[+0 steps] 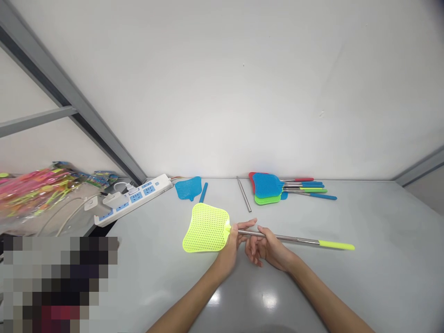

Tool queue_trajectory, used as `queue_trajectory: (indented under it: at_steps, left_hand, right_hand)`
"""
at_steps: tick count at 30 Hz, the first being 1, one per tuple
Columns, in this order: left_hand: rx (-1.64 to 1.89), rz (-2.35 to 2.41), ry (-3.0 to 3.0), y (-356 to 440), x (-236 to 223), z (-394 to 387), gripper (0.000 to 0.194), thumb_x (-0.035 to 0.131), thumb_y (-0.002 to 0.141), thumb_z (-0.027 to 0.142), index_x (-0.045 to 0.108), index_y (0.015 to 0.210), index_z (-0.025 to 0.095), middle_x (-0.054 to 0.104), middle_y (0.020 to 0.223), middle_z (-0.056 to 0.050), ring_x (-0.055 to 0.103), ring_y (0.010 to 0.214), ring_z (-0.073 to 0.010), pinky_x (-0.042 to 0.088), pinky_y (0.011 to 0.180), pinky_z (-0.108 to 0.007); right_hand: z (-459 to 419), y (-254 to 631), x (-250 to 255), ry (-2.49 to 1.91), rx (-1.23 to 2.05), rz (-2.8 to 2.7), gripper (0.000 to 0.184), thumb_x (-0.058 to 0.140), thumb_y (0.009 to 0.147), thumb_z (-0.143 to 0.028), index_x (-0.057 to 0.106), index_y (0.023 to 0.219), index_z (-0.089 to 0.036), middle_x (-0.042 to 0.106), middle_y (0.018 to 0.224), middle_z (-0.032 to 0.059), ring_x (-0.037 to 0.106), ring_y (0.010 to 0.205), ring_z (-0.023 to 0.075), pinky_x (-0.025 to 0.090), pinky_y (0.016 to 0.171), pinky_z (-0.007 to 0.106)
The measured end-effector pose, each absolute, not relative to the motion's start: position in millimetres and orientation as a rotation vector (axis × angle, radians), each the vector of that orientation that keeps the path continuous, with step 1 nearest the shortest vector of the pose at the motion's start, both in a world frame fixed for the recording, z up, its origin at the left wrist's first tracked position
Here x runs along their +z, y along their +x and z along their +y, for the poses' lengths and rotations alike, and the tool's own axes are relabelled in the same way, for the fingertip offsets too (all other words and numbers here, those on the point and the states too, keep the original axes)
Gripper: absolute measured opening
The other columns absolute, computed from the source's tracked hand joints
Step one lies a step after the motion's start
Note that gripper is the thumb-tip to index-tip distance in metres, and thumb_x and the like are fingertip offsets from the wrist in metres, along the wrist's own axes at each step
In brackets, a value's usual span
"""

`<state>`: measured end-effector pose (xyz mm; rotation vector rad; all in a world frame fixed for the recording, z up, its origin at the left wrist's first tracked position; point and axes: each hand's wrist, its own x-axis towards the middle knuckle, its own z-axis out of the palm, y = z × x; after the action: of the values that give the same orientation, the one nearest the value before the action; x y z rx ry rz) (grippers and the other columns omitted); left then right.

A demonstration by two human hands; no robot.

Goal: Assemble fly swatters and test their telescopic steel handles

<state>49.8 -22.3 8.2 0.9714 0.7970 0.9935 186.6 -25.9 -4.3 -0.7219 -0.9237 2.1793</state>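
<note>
- Left hand (226, 252): thumb and fingers pinch the neck of the yellow-green plastic fly swatter (206, 227), where mesh meets shaft.
- Right hand (268, 249): fingers loosely spread around the steel shaft (282, 238); I cannot tell whether they grip it.
- Step in hand: swatter held crosswise just above the table (378, 273), yellow-green handle grip (336, 245) pointing right.
- Next move requires: right hand closed on the shaft before any pull or twist.
- Beyond: blue swatter head (188, 188), blue handle piece (203, 192), loose steel rod (243, 194), stacked swatters (266, 186).
- Far left: power strip (133, 201), bagged swatters (38, 192).
</note>
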Motion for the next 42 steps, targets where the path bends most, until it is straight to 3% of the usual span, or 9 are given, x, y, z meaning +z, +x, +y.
queue_trajectory:
  at_steps: [3, 8, 13, 21, 26, 31, 35, 38, 42]
  left_hand:
    - [1.015, 0.808, 0.968, 50.5, 7.8, -23.4, 0.045, 0.027, 0.081, 0.044, 0.056, 0.101, 0.017, 0.048, 0.118, -0.009, 0.055, 0.083, -0.0177, 0.044, 0.073, -0.031]
    - [0.996, 0.823, 0.966, 52.0, 6.9, -24.1, 0.046, 0.027, 0.08, 0.046, 0.057, 0.098, 0.017, 0.047, 0.119, -0.009, 0.056, 0.071, -0.0154, 0.047, 0.061, -0.029]
    - [1.004, 0.826, 1.004, 53.5, 7.3, -23.9, 0.045, 0.027, 0.08, 0.045, 0.059, 0.095, 0.017, 0.051, 0.115, -0.009, 0.057, 0.066, -0.0133, 0.047, 0.061, -0.027]
    - [0.944, 0.794, 0.965, 55.0, 0.9, -26.6, 0.047, 0.026, 0.08, 0.047, 0.051, 0.109, 0.02, 0.048, 0.117, -0.01, 0.051, 0.044, -0.007, 0.045, 0.039, -0.024]
    - [0.91, 0.793, 0.946, 54.8, 1.6, -29.6, 0.048, 0.028, 0.079, 0.048, 0.048, 0.113, 0.021, 0.048, 0.118, -0.011, 0.049, 0.04, -0.0061, 0.045, 0.037, -0.025]
    - [0.893, 0.799, 0.897, 53.5, 3.0, -31.6, 0.047, 0.034, 0.076, 0.049, 0.049, 0.111, 0.021, 0.055, 0.108, -0.01, 0.057, 0.053, -0.0124, 0.048, 0.047, -0.027]
    - [0.953, 0.812, 0.91, 54.5, 6.7, -32.7, 0.042, 0.033, 0.078, 0.046, 0.055, 0.104, 0.022, 0.05, 0.116, -0.006, 0.055, 0.089, -0.0197, 0.048, 0.068, -0.03]
    - [0.992, 0.851, 0.974, 56.0, 10.5, -33.5, 0.04, 0.032, 0.079, 0.044, 0.058, 0.1, 0.021, 0.046, 0.12, -0.004, 0.041, 0.109, -0.0208, 0.038, 0.086, -0.033]
    - [0.987, 0.9, 1.09, 57.2, 12.1, -33.8, 0.041, 0.027, 0.082, 0.041, 0.057, 0.101, 0.021, 0.047, 0.12, -0.003, 0.036, 0.114, -0.0188, 0.018, 0.099, -0.035]
  right_hand:
    - [-25.9, 186.2, -4.8, -0.713, 2.186, -0.914, 0.054, 0.016, 0.08, -0.046, 0.05, 0.055, -0.013, 0.05, 0.058, 0.006, 0.047, 0.049, 0.0128, 0.029, 0.044, 0.024]
    - [-25.6, 185.2, -4.8, -0.72, 2.173, -0.935, 0.056, 0.015, 0.08, -0.048, 0.051, 0.055, -0.012, 0.05, 0.058, 0.0064, 0.047, 0.051, 0.0127, 0.03, 0.044, 0.023]
    - [-25.7, 184.6, -6.1, -0.746, 2.179, -0.942, 0.057, 0.015, 0.08, -0.05, 0.051, 0.056, -0.012, 0.051, 0.059, 0.0066, 0.047, 0.049, 0.0128, 0.028, 0.039, 0.022]
    - [-27.2, 182.3, -7.0, -0.755, 2.201, -0.922, 0.056, 0.016, 0.079, -0.051, 0.051, 0.057, -0.012, 0.051, 0.059, 0.0065, 0.047, 0.049, 0.0125, 0.028, 0.039, 0.021]
    - [-27.4, 180.8, -7.4, -0.77, 2.213, -0.903, 0.057, 0.016, 0.078, -0.051, 0.05, 0.055, -0.013, 0.051, 0.058, 0.0067, 0.046, 0.049, 0.0125, 0.028, 0.038, 0.021]
    - [-28.3, 178.4, -7.1, -0.769, 2.208, -0.897, 0.053, 0.018, 0.078, -0.049, 0.051, 0.056, -0.013, 0.052, 0.055, 0.0062, 0.046, 0.048, 0.0127, 0.028, 0.039, 0.022]
    - [-29.3, 176.9, -7.8, -0.783, 2.228, -0.871, 0.054, 0.018, 0.077, -0.049, 0.053, 0.057, -0.013, 0.039, 0.04, -0.0002, 0.038, 0.04, 0.0105, 0.029, 0.041, 0.023]
    - [-30.0, 175.4, -8.4, -0.78, 2.24, -0.827, 0.052, 0.02, 0.078, -0.046, 0.052, 0.054, -0.014, 0.032, 0.038, -0.0027, 0.032, 0.038, 0.009, 0.028, 0.04, 0.022]
    - [-30.3, 173.2, -8.4, -0.728, 2.224, -0.802, 0.046, 0.024, 0.078, -0.042, 0.039, 0.042, -0.017, 0.029, 0.036, -0.0032, 0.027, 0.036, 0.0085, 0.025, 0.036, 0.022]
